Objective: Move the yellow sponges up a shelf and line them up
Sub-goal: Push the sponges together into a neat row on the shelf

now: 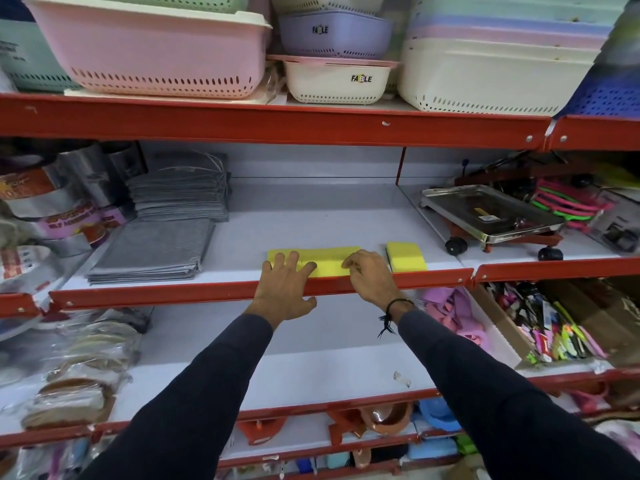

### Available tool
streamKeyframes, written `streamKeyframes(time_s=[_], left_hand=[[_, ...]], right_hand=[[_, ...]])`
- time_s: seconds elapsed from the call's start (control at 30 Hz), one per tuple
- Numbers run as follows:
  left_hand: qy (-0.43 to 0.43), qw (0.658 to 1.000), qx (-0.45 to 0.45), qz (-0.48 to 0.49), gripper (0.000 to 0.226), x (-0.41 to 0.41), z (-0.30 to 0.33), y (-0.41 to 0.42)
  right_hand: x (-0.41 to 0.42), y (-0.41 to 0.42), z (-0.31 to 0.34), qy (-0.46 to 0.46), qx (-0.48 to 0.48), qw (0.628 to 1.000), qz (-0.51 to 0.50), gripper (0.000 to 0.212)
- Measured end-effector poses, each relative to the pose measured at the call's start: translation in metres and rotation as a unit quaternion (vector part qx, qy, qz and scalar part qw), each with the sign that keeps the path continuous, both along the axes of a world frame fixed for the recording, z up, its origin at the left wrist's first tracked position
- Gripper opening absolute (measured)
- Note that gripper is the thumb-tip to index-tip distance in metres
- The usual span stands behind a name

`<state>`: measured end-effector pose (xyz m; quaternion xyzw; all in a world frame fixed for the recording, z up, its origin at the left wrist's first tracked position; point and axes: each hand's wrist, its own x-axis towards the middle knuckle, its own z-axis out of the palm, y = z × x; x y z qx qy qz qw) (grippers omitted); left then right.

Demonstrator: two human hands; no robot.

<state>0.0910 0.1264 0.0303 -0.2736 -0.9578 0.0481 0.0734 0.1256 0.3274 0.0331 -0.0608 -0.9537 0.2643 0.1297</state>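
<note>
Yellow sponges (pixel 327 261) lie side by side in a row at the front of the middle white shelf (pixel 304 216). My left hand (pixel 285 285) rests flat with fingers spread on the left end of the row, its thumb under the red shelf lip. My right hand (pixel 372 273) touches the right end of the row with curled fingers. A separate yellow sponge (pixel 407 256) with a dark side lies a short gap to the right. The lower shelf (pixel 311 355) under my arms shows no yellow sponges.
Folded grey cloths (pixel 156 247) lie left of the sponges, with a taller stack (pixel 180 194) behind. A steel tray on wheels (pixel 488 213) stands to the right. Plastic baskets (pixel 156 50) fill the shelf above. Pink sponges (pixel 453 310) and a box of utensils (pixel 547 327) sit at lower right.
</note>
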Motion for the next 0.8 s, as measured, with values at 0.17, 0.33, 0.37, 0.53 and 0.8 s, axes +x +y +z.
streamKeyframes(time_s=[0.17, 0.33, 0.37, 0.53, 0.8], left_hand=[[0.006, 1.000, -0.003, 0.007, 0.078, 0.004, -0.003, 0.008], [0.016, 1.000, -0.023, -0.005, 0.079, 0.001, -0.005, 0.002], [0.021, 0.999, -0.026, -0.010, 0.079, 0.001, -0.006, 0.000], [0.031, 0.999, -0.025, -0.018, 0.082, 0.004, -0.010, -0.002], [0.035, 0.999, -0.023, -0.016, 0.083, 0.008, -0.012, -0.004]], right_hand=[[0.004, 0.001, 0.006, -0.010, -0.066, 0.998, 0.001, 0.040], [0.017, 0.033, 0.028, 0.007, -0.026, 0.999, -0.043, 0.038], [0.019, 0.045, 0.029, 0.001, 0.003, 0.998, -0.068, 0.042], [0.036, 0.064, 0.016, -0.125, 0.079, 0.985, -0.084, 0.052], [0.033, 0.025, 0.008, -0.125, 0.110, 0.986, -0.020, 0.057]])
